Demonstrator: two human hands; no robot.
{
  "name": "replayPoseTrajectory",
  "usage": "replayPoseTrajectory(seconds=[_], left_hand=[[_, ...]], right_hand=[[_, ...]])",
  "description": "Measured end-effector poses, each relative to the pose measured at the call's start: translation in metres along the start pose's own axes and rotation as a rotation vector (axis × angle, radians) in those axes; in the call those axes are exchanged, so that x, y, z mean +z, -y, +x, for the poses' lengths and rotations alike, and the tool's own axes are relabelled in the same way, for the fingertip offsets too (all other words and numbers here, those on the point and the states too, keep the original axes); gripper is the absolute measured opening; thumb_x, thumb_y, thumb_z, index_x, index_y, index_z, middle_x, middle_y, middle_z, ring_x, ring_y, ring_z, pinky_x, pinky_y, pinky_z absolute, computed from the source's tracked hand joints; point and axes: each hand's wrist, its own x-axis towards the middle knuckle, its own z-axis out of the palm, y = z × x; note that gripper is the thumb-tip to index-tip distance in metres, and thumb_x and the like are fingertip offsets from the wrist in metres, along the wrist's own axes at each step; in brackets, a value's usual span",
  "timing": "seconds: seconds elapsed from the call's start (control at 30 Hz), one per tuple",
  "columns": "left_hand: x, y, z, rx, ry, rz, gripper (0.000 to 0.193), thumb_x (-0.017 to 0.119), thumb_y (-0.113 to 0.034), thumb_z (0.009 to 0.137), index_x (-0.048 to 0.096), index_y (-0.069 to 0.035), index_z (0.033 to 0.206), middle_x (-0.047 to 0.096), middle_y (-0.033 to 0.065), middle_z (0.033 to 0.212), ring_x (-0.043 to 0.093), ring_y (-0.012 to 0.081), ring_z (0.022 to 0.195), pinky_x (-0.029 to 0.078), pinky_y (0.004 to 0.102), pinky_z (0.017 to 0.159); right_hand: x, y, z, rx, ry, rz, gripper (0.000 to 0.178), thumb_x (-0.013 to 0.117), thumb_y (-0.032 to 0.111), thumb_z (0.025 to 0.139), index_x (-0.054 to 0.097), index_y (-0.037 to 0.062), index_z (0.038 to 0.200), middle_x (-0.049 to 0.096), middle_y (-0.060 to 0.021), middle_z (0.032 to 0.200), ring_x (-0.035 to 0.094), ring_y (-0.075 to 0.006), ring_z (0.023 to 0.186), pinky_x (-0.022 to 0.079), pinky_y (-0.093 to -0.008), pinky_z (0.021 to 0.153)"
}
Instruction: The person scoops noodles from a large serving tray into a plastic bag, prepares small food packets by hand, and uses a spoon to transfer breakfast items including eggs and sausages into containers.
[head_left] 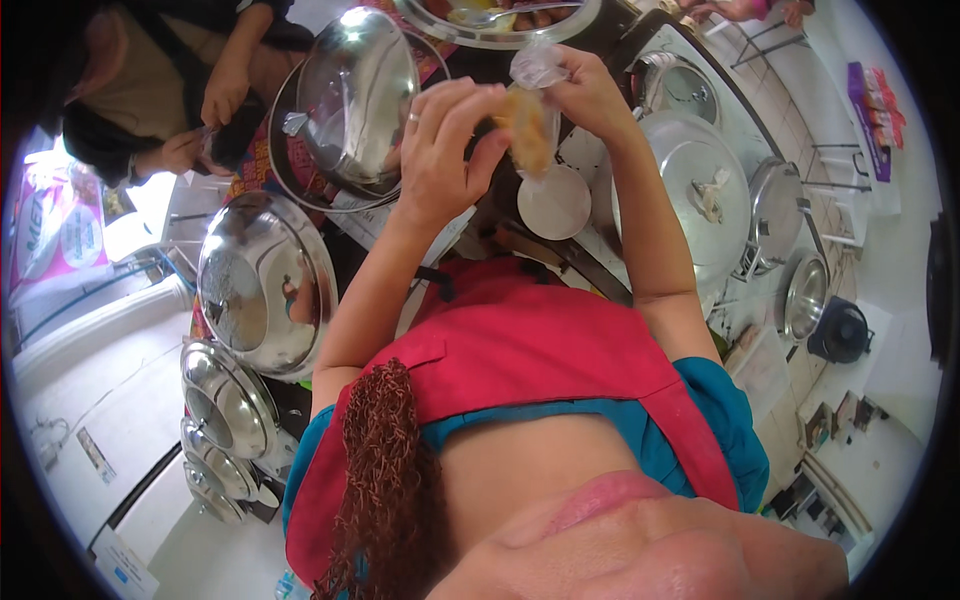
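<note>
A clear plastic bag (530, 140) with yellow-orange food inside hangs between my hands, slightly blurred. My right hand (590, 95) is closed on its gathered, crumpled top. From the other side, my left hand (445, 145) has its fingers and thumb against the filled part; a ring shows on one finger. Just below the bag sits a white round bowl (555, 203). Beyond my hands is a metal tray (425, 22) of food with a spoon (520, 12) lying across it.
Large lidded metal pots stand on both sides: a shiny lid (360, 95) and another lid (265, 285) on the left, a dull round lid (690, 195) on the right. Across the counter at upper left is another person, whose hand (228, 95) shows near a dark object.
</note>
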Motion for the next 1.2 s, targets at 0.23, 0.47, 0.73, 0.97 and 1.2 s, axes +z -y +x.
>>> replayPoseTrajectory(seconds=[0.23,0.47,0.73,0.97,1.2], left_hand=[[0.044,0.006,-0.008,-0.554,0.216,-0.489,0.059,0.074,-0.019,0.074,0.050,0.000,0.123,0.055,0.0197,0.120,0.048,0.0369,0.115,0.038,0.0448,0.097],[0.049,-0.012,0.023,-0.547,0.025,-0.514,0.029,0.062,-0.010,0.076,0.059,-0.002,0.104,0.063,0.0147,0.091,0.055,0.0376,0.093,0.041,0.0440,0.089],[0.046,-0.023,0.036,-0.504,0.254,-0.517,0.016,0.059,-0.011,0.080,0.059,-0.002,0.093,0.063,0.0156,0.083,0.060,0.0375,0.082,0.048,0.0430,0.071],[0.029,-0.042,0.037,-0.235,0.412,-0.250,0.022,0.066,-0.022,0.079,0.058,-0.004,0.088,0.063,0.0156,0.083,0.062,0.0350,0.083,0.048,0.0429,0.073],[-0.014,-0.051,0.036,-0.357,0.568,-0.373,0.016,0.055,-0.017,0.091,0.059,-0.002,0.095,0.061,0.0124,0.092,0.060,0.0262,0.089,0.047,0.0347,0.077]], right_hand=[[0.022,0.054,-0.008,-0.128,0.153,0.094,0.029,0.058,0.004,0.076,0.067,0.0024,0.104,0.066,-0.0015,0.094,0.059,-0.0075,0.087,0.047,-0.0243,0.078],[-0.004,0.105,-0.031,-0.137,-0.422,0.090,0.015,0.061,0.009,0.089,0.065,0.0009,0.102,0.068,-0.0036,0.089,0.058,-0.0064,0.079,0.048,-0.0222,0.068],[-0.001,0.129,-0.064,-0.817,-0.680,-0.776,0.036,0.073,0.006,0.076,0.061,0.0015,0.109,0.062,-0.0108,0.108,0.058,-0.0210,0.098,0.044,-0.0323,0.085],[-0.027,0.095,-0.090,-0.195,0.234,-1.241,0.021,0.067,0.014,0.078,0.063,0.0105,0.098,0.063,-0.0083,0.084,0.060,-0.0282,0.082,0.037,-0.0468,0.088],[-0.068,0.086,-0.100,-0.094,0.345,-0.580,0.015,0.063,0.017,0.085,0.062,0.0035,0.091,0.062,-0.0089,0.082,0.060,-0.0217,0.079,0.045,-0.0363,0.073]])
